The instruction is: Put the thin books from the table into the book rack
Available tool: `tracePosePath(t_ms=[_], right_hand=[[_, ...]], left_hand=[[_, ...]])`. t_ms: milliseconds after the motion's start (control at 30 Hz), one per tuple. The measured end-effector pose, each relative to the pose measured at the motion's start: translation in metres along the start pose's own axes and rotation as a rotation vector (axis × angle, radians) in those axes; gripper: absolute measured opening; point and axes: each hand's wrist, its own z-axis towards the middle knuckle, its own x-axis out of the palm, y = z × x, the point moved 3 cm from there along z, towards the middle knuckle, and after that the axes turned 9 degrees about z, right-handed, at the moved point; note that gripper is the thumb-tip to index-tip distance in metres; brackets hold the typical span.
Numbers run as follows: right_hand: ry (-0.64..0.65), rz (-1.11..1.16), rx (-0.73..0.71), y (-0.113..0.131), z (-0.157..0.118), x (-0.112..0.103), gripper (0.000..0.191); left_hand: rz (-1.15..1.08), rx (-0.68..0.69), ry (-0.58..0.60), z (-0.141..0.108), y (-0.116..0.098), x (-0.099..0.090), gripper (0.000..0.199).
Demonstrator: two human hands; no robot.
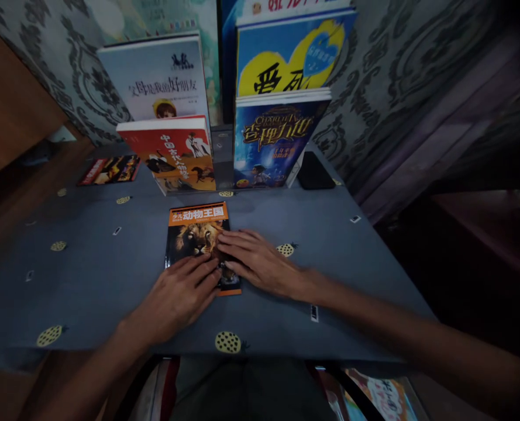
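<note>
A thin book [198, 231] with a lion on its dark cover and an orange band along the top lies closed on the table. Across its lower left part rests my left hand [183, 292], palm down with the fingers stretched out. From the right, my right hand [260, 263] lies flat over the book's right edge, its fingertips on the cover near the lion's face. The fingertips of both hands come close together near the middle of the cover. Neither hand grips anything.
Behind the book, upright books stand in two stacked rows, among them a red one [185, 155] and a dark blue one [272, 146]. A small dark booklet [109, 169] lies at the left, a black flat object [316, 171] at the right. A pineapple-print cloth [110, 263] covers the table.
</note>
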Motion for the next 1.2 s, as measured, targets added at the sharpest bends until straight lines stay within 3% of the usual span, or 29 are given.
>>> tracePosePath(t_ms=[200, 333, 433, 567, 667, 767, 967, 1100, 1200], right_hand=[[0.094, -0.070, 0.166, -0.035, 0.048, 0.001, 0.044], [0.102, -0.119, 0.202, -0.042, 0.057, 0.005, 0.050], [0.117, -0.158, 0.204, -0.036, 0.055, 0.007, 0.054], [0.145, -0.198, 0.224, -0.020, 0.041, 0.007, 0.061], [0.157, -0.190, 0.202, -0.007, 0.023, 0.010, 0.068], [0.168, -0.178, 0.191, 0.004, 0.005, 0.016, 0.072], [0.176, -0.173, 0.203, 0.011, -0.004, 0.019, 0.072], [0.158, -0.169, 0.200, 0.011, -0.003, 0.018, 0.073], [0.158, -0.154, 0.211, 0.010, -0.004, 0.018, 0.074]], left_hand=[[-0.050, -0.062, -0.003, -0.004, -0.002, 0.004, 0.026], [-0.163, -0.153, 0.011, -0.011, 0.018, 0.018, 0.034], [-0.152, -0.273, 0.023, -0.016, 0.047, 0.033, 0.042], [-0.088, -0.532, 0.023, -0.024, 0.081, 0.050, 0.044], [-0.069, -0.657, 0.026, -0.029, 0.088, 0.056, 0.050], [-0.139, -0.662, -0.038, -0.029, 0.085, 0.056, 0.047], [-0.617, -0.774, -0.196, -0.027, 0.094, 0.054, 0.050], [-1.085, -0.994, -0.360, -0.028, 0.099, 0.055, 0.063], [-1.400, -1.132, -0.329, -0.024, 0.089, 0.054, 0.069]])
